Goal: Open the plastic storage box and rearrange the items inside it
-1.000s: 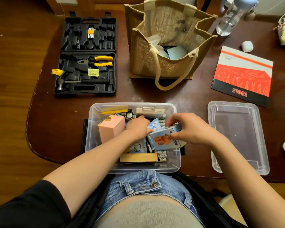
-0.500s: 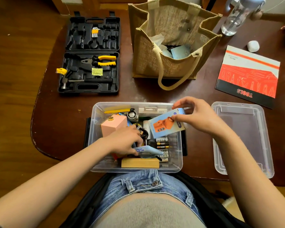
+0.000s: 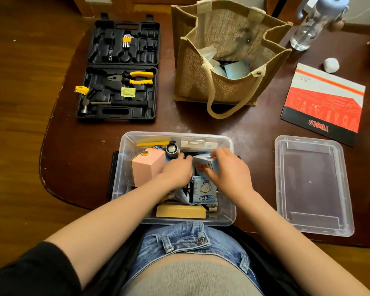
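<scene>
Inside the open box (image 3: 124,167), the right hand (image 3: 229,174) grips a blue carton (image 3: 203,165), thumb on its near face. The left hand (image 3: 175,169) reaches in just left of it, its grip hidden.

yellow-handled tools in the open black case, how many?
1: the yellow-handled pliers in the case's near half. The hex keys have only a yellow holder. Others may be hidden.
</scene>
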`<action>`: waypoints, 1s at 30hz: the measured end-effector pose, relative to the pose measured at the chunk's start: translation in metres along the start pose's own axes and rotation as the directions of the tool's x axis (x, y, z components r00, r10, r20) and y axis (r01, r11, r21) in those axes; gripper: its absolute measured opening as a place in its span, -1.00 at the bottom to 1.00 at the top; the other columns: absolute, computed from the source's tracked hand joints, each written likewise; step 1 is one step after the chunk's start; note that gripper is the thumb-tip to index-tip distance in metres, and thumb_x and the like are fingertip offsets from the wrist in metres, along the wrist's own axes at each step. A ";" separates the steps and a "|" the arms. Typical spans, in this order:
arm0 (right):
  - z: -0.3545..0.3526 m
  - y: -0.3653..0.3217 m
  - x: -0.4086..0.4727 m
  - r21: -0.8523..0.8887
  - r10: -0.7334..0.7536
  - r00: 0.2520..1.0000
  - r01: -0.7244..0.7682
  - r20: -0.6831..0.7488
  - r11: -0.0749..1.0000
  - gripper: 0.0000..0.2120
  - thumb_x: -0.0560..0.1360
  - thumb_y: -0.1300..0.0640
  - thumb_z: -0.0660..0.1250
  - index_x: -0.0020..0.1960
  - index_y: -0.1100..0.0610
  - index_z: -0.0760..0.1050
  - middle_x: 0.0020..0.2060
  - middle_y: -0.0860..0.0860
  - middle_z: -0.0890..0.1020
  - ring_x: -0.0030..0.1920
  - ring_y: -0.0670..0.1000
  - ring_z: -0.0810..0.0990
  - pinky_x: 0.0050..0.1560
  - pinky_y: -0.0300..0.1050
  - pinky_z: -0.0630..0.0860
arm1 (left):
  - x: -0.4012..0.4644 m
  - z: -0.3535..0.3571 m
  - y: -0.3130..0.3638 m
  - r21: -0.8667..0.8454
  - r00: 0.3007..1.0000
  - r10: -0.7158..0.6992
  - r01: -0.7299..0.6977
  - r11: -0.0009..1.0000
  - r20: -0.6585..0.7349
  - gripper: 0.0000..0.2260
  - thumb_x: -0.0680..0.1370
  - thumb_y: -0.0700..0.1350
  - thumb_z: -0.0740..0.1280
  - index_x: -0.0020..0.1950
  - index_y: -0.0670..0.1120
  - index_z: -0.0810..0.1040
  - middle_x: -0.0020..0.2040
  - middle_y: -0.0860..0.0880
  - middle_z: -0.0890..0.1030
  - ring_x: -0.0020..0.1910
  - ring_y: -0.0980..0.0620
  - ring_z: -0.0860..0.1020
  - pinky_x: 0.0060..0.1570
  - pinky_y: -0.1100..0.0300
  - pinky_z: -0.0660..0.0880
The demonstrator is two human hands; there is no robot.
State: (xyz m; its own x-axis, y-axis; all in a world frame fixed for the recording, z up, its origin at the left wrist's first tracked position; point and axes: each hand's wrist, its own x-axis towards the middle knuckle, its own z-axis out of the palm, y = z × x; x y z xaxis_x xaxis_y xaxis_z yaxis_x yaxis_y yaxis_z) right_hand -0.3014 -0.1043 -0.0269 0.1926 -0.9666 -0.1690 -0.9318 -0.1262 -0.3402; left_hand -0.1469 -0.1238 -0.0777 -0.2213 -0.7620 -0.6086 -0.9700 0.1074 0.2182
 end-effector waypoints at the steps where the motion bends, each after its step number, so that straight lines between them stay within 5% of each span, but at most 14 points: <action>1: 0.001 0.000 0.000 -0.002 0.010 1.000 -0.010 0.007 1.000 -0.69 0.47 -0.08 0.34 0.09 0.08 0.42 -0.01 -0.01 0.54 -0.08 0.05 0.53 -0.31 -0.15 0.32 | 0.005 0.004 0.001 0.022 1.000 -0.010 0.010 1.000 0.005 -0.54 0.59 -0.07 0.21 0.46 -0.12 0.19 0.35 -0.19 0.32 0.16 -0.24 0.50 -0.03 -0.02 0.46; 4: 0.000 -0.001 0.000 0.015 0.047 0.999 -0.048 0.021 0.999 -0.65 0.47 -0.13 0.34 0.10 0.09 0.42 0.00 0.01 0.53 -0.12 0.05 0.54 -0.32 -0.15 0.34 | 0.016 0.015 -0.001 0.044 0.996 -0.043 0.039 0.998 0.073 -0.39 0.58 0.00 0.23 0.53 -0.09 0.01 0.38 -0.20 0.35 0.25 -0.23 0.45 0.05 -0.02 0.44; 7: -0.004 -0.001 0.001 0.047 0.094 0.994 -0.097 0.057 0.994 -0.62 0.45 -0.11 0.35 0.14 0.10 0.41 0.01 0.01 0.56 -0.07 0.07 0.56 -0.24 -0.11 0.42 | 0.022 0.015 -0.006 -0.028 0.999 -0.010 0.011 1.000 0.031 -0.34 0.50 0.04 0.34 0.50 -0.05 0.11 0.30 -0.14 0.45 0.22 -0.18 0.49 0.05 0.01 0.47; 13: -0.015 0.000 -0.001 0.154 0.158 0.987 -0.161 0.037 0.975 -0.67 0.40 -0.05 0.39 0.08 0.07 0.46 -0.06 -0.01 0.61 -0.09 0.04 0.57 -0.23 -0.15 0.40 | 0.017 0.019 -0.010 -0.200 0.994 -0.040 0.019 0.980 -0.100 -0.58 0.45 -0.06 0.34 0.27 -0.05 0.33 0.08 -0.10 0.60 0.01 -0.15 0.58 -0.21 0.08 0.47; 20: -0.019 -0.002 -0.003 0.121 0.145 0.989 -0.143 -0.009 0.982 -0.62 0.42 -0.09 0.36 0.12 0.11 0.44 -0.01 0.02 0.58 0.01 0.06 0.53 -0.10 -0.04 0.52 | 0.029 0.022 0.000 -0.092 0.977 -0.204 0.198 0.976 -0.067 -0.68 0.54 0.11 0.26 0.07 -0.13 0.49 0.06 -0.14 0.61 0.03 -0.17 0.58 -0.22 0.11 0.38; 30: -0.016 0.002 -0.008 0.120 0.106 0.994 -0.102 -0.029 0.988 -0.60 0.51 -0.01 0.30 0.28 0.13 0.35 0.13 0.04 0.51 0.11 0.07 0.49 -0.05 -0.08 0.46 | 0.032 0.015 0.003 -0.410 0.931 -0.362 0.348 0.843 0.046 -0.71 0.44 0.10 0.39 -0.17 -0.10 0.43 -0.14 -0.07 0.56 -0.15 -0.11 0.54 -0.25 0.14 0.41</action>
State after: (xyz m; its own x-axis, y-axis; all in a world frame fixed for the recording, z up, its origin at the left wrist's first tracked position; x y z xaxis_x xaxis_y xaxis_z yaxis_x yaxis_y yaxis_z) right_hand -0.3099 -0.1006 -0.0118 0.0839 -0.9806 -0.1770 -0.9029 0.0003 -0.4298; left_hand -0.1582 -0.1385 -0.1084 0.1403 -0.7187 -0.6810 -0.8534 -0.4365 0.2849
